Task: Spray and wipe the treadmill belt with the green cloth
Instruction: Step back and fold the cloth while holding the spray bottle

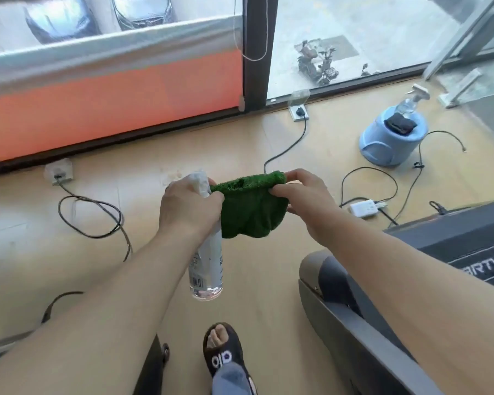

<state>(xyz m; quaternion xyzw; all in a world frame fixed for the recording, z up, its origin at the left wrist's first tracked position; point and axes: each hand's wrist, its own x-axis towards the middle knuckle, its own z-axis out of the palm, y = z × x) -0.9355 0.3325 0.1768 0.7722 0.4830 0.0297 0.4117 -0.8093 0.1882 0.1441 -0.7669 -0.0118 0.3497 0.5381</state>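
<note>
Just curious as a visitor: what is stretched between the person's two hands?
In the head view, the green cloth spans between them: the left hand, also holding the spray bottle, pinches one end, the right hand the other.

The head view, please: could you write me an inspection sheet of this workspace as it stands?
Surface: light wooden floor; grey treadmill at right, belt hardly visible.
Job's things: green cloth stretched between both hands; clear spray bottle in the left hand, hanging nozzle up.
Clutter: blue stool carrying a second spray bottle and a dark cloth.
Grippers: left hand grips bottle and one cloth edge; right hand pinches the other edge.
Cables: black cords loop across the floor from floor sockets; white power strip near the treadmill.
Surroundings: glass wall with parked scooters outside; sandalled foot below.
</note>
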